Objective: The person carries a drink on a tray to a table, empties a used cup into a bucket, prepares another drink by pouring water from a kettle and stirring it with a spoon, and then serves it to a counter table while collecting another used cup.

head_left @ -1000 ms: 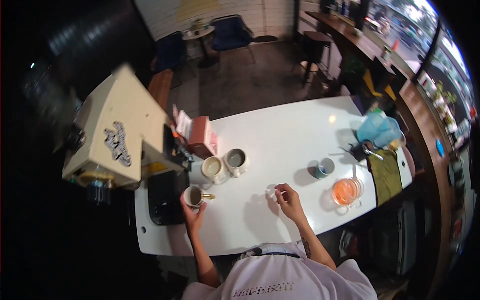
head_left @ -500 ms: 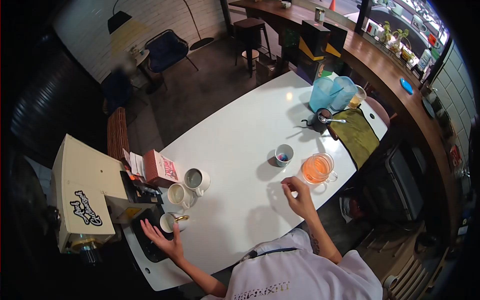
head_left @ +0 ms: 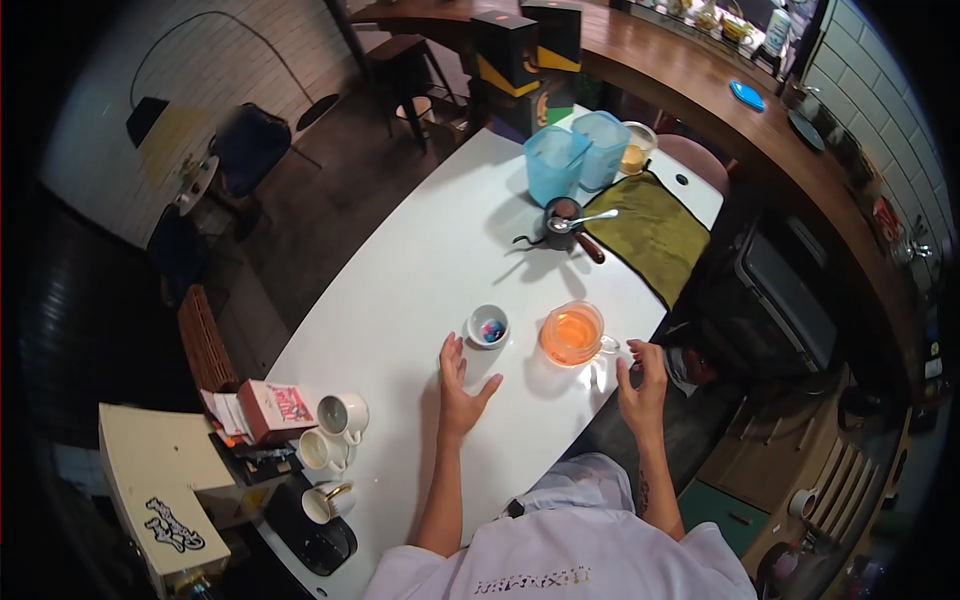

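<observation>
My left hand (head_left: 464,393) is open, thumb and fingers spread, just below a small white cup (head_left: 488,327) with blue and pink colours inside. Close to the handle of a glass pitcher (head_left: 572,334) of orange liquid is my right hand (head_left: 643,385). Its fingers are curved and apart, and I see nothing in them. Farther back stands a dark gooseneck kettle (head_left: 562,225) with a wooden handle, a spoon (head_left: 590,219) lying across its top.
Two blue pitchers (head_left: 553,165) stand at the back beside an olive cloth (head_left: 650,235). Several white mugs (head_left: 343,415), a red-and-white box (head_left: 277,410) and a cream machine (head_left: 150,480) are at the left. A wooden counter (head_left: 660,65) curves behind.
My left hand has moved right, from beside the mugs to near the small cup. My right hand has shifted to the pitcher's handle side and its fingers have opened. The view has turned right.
</observation>
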A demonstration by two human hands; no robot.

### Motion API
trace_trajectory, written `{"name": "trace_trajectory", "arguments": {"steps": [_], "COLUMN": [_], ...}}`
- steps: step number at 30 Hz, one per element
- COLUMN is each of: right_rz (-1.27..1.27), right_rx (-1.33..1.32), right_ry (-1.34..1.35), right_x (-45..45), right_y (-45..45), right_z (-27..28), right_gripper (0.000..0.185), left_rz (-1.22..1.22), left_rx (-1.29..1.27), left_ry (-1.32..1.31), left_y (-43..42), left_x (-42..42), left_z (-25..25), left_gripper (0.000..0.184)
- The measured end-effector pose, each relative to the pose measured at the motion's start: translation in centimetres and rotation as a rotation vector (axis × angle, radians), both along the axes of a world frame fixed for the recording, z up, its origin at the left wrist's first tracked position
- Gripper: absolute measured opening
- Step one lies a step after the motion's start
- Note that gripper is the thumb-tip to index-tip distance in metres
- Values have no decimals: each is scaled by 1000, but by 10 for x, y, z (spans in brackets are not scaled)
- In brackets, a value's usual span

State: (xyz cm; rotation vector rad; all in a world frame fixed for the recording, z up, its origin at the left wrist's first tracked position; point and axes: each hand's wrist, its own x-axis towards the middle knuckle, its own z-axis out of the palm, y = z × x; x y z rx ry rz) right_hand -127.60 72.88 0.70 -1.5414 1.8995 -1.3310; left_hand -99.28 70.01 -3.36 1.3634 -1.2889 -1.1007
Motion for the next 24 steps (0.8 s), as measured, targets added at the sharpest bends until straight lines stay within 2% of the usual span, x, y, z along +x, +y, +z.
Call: {"name": "trace_trajectory", "arguments": {"steps": [2,4,6,7,10,16,18,20,21,24], "right_rz": [59,96,130,128,120,195,255,273,304,370], "right_rx": [87,139,129,131,115,-3,-11,-129,-114,-137], "right_ry": [-8,-49,-80,-79,-140,-26,-5,172,229,332], "right_x": [-3,-5,-14,-20,-35,-56,-55,-50,-49,-42], "right_y": [1,0,-5,-9,-24,-91,-119,-149,-163,-197], "right_z": [-3,-2,-7,-8,-10,-3,-4,5,3,19], "right_gripper": [30,31,28,28,25,22,26,34,44,53], "left_rz": [23,89,48,113,131,200,213,212,230,223], "left_rx": [-89,-105,114,8,-109,-79,-64,-105,-102,-97], "left_ry": [-12,12,-172,-129,-97,-97,-131,-209,-212,-222], "left_y": [-24,-41,-52,-53,-56,-55,-54,-55,-56,-56], "left_x": [-10,-23,-26,-38,-45,-58,-60,-62,-62,-63], "left_z": [-17,-14,-3,3,-12,-11,-9,-6,-5,-9], "left_gripper": [99,92,81,70,62,56,59,60,60,61]}}
